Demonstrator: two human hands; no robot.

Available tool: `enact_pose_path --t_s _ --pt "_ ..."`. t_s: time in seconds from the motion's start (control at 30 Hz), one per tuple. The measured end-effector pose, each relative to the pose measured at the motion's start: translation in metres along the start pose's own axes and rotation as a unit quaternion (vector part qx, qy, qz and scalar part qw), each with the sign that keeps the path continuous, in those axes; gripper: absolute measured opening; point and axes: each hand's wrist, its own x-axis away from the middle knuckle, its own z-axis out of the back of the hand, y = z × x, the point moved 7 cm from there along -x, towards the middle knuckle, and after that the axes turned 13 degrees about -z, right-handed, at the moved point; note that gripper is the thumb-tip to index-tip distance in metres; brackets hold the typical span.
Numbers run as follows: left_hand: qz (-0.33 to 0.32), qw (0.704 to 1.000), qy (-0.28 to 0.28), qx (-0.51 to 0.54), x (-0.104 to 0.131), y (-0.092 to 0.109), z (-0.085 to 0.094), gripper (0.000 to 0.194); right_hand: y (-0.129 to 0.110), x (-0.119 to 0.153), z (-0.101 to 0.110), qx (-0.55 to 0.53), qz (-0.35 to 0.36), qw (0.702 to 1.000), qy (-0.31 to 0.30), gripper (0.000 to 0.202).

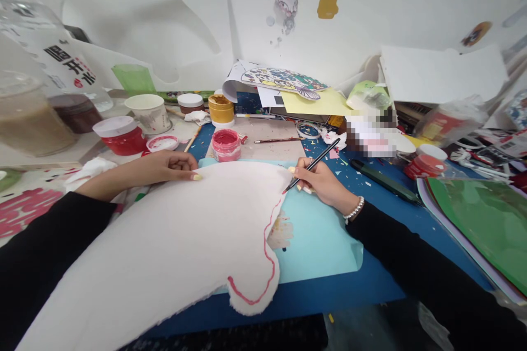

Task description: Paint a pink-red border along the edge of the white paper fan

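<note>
A large white board cutout (197,219) with a torn, wavy edge lies across the table in front of me. A pink-red painted line (267,241) follows its right edge and curls round the rounded lobe at the bottom. My right hand (315,178) pinches a thin dark paintbrush (317,160), its reddish tip touching the board near the upper right corner. At the upper left edge, my left hand (175,167) grips the board with curled fingers, the thumb on top. Just beyond the board stands an uncapped jar of pink-red paint (226,148).
Light blue paper (325,241) lies under the board. Behind are a yellow paint jar (221,109), a paper cup (147,113) and a red jar (122,137). A dark green utility knife (385,182) and green sheets (481,225) lie to the right. A water bottle (53,49) stands left.
</note>
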Motion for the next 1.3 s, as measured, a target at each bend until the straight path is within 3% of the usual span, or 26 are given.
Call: enact_pose_path --t_s 0.23,0.4,0.5,0.57,0.63,0.77,0.9,1.17,1.3 --pt "-0.008 1.000 -0.008 -0.005 0.000 0.001 0.000 0.039 -0.009 0.002 0.008 -0.104 0.033 0.994 0.009 0.028" --pt "-0.019 1.000 0.002 0.016 0.003 0.009 -0.001 0.041 -0.034 0.012 0.019 -0.046 0.069 0.995 0.047 0.019" --pt "-0.035 0.999 0.006 0.013 0.005 0.017 -0.001 0.039 -0.057 0.017 0.017 0.028 0.108 0.993 0.037 0.022" --pt "-0.034 0.999 0.009 0.005 0.006 0.019 0.000 0.039 -0.075 0.016 0.013 0.085 0.143 0.984 0.065 0.019" --pt "-0.028 1.000 0.013 0.005 0.007 0.021 0.001 0.039 -0.092 0.010 0.004 0.108 0.177 0.975 0.083 0.014" --pt "-0.032 0.999 0.021 0.013 0.009 0.023 0.001 0.038 -0.120 -0.015 -0.030 0.164 0.230 0.958 0.051 0.014" --pt "-0.034 0.998 0.020 0.039 0.008 0.022 -0.001 0.039 -0.138 -0.039 -0.062 0.266 0.285 0.918 0.075 0.013" --pt "-0.034 0.998 0.026 0.042 0.007 0.020 0.000 0.039 -0.137 -0.074 -0.102 0.514 0.278 0.800 0.136 0.022" --pt "-0.035 0.999 0.027 0.030 0.007 0.019 0.000 0.038 -0.135 -0.080 -0.109 0.546 0.268 0.783 0.125 0.023"
